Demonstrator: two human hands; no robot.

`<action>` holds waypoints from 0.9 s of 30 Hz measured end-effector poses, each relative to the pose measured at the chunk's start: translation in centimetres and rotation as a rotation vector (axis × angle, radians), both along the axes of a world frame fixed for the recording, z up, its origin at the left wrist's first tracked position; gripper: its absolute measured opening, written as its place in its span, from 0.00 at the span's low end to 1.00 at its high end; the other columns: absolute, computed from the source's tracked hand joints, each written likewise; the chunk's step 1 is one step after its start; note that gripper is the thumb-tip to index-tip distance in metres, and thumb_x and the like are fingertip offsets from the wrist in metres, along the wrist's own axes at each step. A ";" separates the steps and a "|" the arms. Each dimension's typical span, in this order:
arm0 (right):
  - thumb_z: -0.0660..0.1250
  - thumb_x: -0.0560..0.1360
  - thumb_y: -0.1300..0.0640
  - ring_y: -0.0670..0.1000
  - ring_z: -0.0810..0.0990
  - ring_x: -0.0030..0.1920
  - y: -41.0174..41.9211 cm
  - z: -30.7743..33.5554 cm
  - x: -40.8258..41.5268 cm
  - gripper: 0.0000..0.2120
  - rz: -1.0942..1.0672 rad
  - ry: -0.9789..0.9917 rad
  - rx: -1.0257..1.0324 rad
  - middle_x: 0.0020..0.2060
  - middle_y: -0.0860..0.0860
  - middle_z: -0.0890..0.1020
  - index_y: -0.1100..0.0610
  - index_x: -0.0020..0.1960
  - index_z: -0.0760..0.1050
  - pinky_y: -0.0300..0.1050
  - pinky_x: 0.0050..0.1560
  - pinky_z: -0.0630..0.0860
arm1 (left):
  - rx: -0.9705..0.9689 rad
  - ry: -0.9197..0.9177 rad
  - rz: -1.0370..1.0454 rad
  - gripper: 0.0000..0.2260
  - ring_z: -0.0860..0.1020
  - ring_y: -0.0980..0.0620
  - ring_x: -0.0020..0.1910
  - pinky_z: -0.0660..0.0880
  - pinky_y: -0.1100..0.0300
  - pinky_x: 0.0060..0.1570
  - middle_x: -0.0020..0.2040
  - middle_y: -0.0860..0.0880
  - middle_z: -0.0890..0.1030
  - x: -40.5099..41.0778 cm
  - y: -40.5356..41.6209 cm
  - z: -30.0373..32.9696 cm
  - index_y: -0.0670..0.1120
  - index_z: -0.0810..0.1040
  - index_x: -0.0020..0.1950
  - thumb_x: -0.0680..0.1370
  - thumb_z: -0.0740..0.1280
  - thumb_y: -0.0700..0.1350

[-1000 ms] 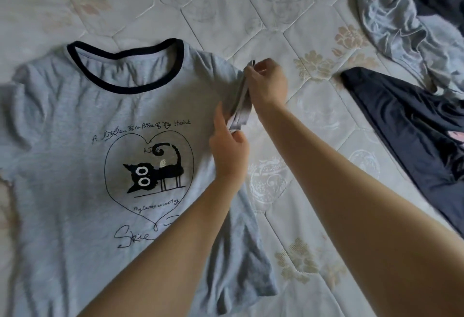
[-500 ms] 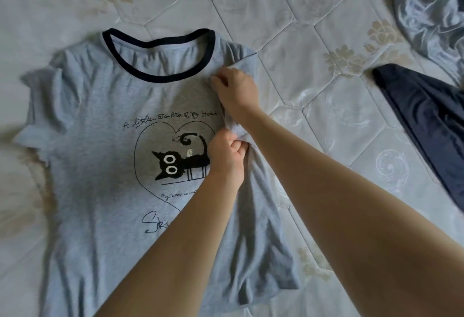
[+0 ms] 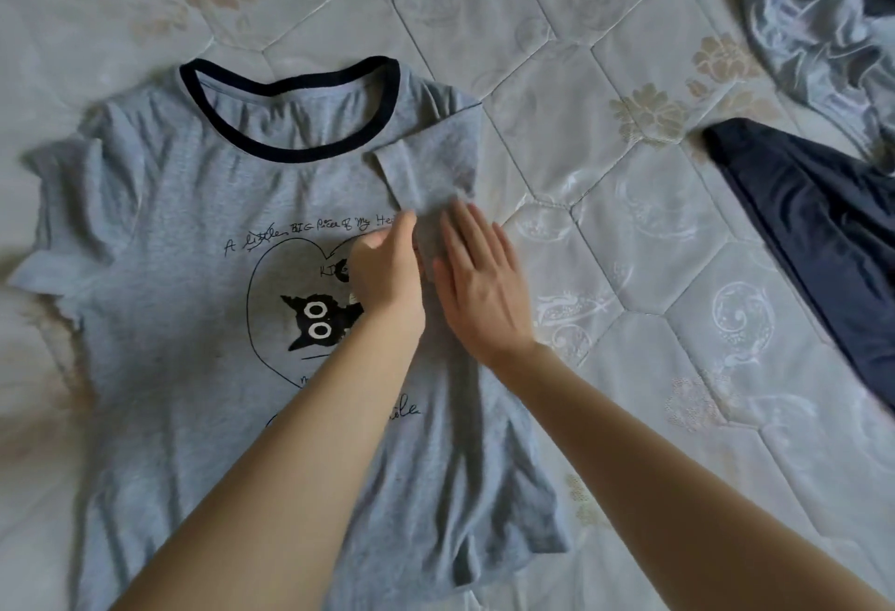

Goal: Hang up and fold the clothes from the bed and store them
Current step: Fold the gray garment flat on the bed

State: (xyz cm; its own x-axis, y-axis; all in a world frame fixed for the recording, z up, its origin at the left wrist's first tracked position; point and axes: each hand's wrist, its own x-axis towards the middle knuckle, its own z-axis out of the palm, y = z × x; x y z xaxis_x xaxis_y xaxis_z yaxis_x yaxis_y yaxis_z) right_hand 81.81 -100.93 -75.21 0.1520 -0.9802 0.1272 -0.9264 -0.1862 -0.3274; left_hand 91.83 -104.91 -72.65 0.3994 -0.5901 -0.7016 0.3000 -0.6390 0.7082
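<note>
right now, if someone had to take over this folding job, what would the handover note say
Left hand: fingers curled, pinching the folded-in sleeve of the grey t-shirt.
Right hand: flat, fingers straight, pressing the same fold down.
Grey t-shirt lies face up on the bed, collar away from the person. Dark navy garment and a crumpled pale blue garment lie to the right, unfolded.
Done: the sleeve on the right is folded in.
Left: the side below that sleeve, the other sleeve and side, fold up the body, then handle the other two garments and store everything.
</note>
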 end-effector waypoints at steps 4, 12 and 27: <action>0.42 0.85 0.46 0.59 0.59 0.77 2.2 -0.8 -0.2 0.29 0.099 0.107 0.089 0.75 0.60 0.64 0.64 0.76 0.63 0.56 0.76 0.58 | -0.098 -0.398 -0.129 0.11 0.77 0.48 0.47 0.75 0.52 0.51 0.47 0.49 0.77 -0.9 -0.8 1.2 0.41 0.74 0.53 0.73 0.68 0.44; 0.53 0.83 0.48 0.56 0.52 0.79 3.0 -0.9 -0.2 0.28 0.046 0.090 0.135 0.78 0.59 0.59 0.62 0.78 0.58 0.54 0.78 0.54 | -0.677 -1.153 -1.416 0.24 0.55 0.47 0.78 0.50 0.51 0.76 0.79 0.43 0.58 -1.0 -3.9 -2.3 0.40 0.57 0.78 0.83 0.56 0.43; 0.48 0.83 0.48 0.56 0.49 0.80 3.6 -0.7 0.3 0.30 0.014 0.134 0.238 0.79 0.59 0.54 0.64 0.79 0.54 0.53 0.78 0.51 | -0.502 -1.387 -1.574 0.27 0.42 0.51 0.79 0.39 0.49 0.77 0.81 0.46 0.43 -3.6 -12.3 -3.2 0.44 0.43 0.80 0.84 0.45 0.52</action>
